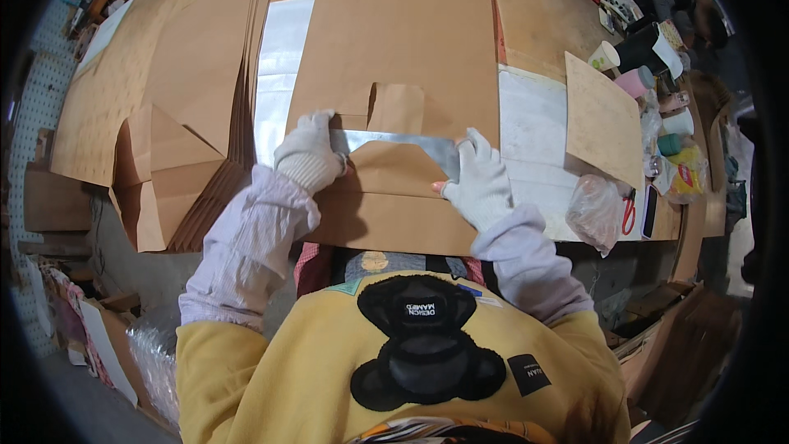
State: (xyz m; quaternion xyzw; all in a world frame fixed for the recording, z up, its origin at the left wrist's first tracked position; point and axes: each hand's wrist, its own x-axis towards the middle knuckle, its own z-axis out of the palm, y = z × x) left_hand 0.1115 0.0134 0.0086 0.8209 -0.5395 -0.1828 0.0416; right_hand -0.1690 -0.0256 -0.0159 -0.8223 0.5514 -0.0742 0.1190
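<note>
A large brown kraft paper bag (403,33) lies flat in front of me, its near end partly folded. Across that end runs a flat grey metal strip (440,148), with a pale paper flap (399,108) standing just beyond it. My left hand (312,154), in a white knitted glove, is closed around the strip's left end. At the other end my right hand (481,179), gloved the same way, grips the strip with its bare thumb tip on the near side. A folded paper edge (386,166) shows between the hands; the strip's ends are hidden by my fingers.
Stacked kraft paper bags (193,74) lie at the left, their near ends overhanging the table. To the right are a thin wooden board (600,115), a clear plastic bag (595,212), red-handled scissors (629,214), a phone (650,200) and a paper cup (604,56). White sheeting (532,148) covers part of the table.
</note>
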